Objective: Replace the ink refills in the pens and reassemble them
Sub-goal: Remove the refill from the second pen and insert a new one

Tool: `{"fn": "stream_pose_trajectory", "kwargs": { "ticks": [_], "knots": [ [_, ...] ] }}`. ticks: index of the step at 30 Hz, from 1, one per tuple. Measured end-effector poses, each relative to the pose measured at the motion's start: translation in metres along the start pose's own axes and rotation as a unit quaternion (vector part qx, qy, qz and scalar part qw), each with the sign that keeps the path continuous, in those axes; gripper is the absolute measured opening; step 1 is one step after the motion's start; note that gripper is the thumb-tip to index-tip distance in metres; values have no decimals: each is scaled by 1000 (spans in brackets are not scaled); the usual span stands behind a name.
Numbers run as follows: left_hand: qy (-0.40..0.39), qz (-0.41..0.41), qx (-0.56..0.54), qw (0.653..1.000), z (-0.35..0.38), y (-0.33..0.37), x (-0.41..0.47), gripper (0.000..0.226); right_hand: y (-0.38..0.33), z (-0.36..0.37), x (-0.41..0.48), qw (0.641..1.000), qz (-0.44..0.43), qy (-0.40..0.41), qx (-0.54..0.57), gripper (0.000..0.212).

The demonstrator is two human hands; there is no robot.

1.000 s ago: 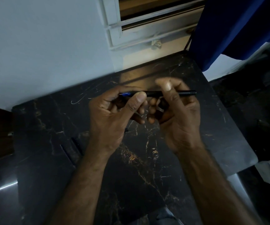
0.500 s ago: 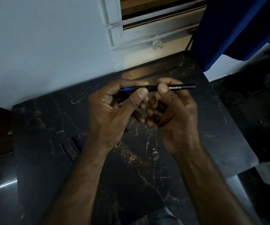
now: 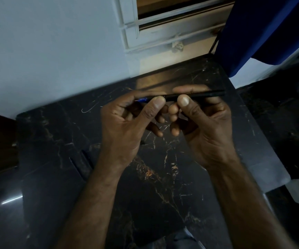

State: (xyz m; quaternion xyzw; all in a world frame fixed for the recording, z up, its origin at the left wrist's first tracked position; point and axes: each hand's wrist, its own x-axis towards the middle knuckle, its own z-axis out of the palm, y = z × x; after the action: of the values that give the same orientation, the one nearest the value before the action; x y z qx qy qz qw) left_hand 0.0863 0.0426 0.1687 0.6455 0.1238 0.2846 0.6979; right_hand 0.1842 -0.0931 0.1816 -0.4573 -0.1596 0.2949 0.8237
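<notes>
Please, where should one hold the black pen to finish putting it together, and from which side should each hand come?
Grip the black pen on its barrel, probably one hand per half. It lies level, left to right, above the marble table. The left hand pinches near the blue tip, the right hand the rear half, both from below, thumbs on the near side. The round, thin shaft suits this pinch.
</notes>
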Motion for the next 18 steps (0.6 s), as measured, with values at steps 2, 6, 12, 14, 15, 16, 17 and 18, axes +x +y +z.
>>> {"fn": "stream_pose_trajectory", "kwargs": {
  "ticks": [2,6,12,14,15,16,17,18],
  "knots": [
    [0,-6,7,1000,-4,1,4,15,2,2,0,1000,-17,6,-13,20],
    [-20,34,46,998,-5,6,9,21,8,14,0,998,-31,49,4,10],
    [-34,106,141,984,-9,18,9,22,11,28,-4,995,-17,86,52,15],
    [-40,134,163,977,-9,19,11,19,13,29,-3,993,-18,101,64,17],
    [-44,143,166,975,-11,16,13,18,15,29,-3,992,-20,111,64,17],
    [-54,139,164,975,-14,10,16,19,18,28,-3,990,-21,124,56,16],
    [-69,117,155,978,-20,1,17,20,21,26,-3,989,-19,139,43,15],
    [-86,79,148,982,-26,-10,18,22,24,23,-4,987,-15,154,33,16]
  ]
}}
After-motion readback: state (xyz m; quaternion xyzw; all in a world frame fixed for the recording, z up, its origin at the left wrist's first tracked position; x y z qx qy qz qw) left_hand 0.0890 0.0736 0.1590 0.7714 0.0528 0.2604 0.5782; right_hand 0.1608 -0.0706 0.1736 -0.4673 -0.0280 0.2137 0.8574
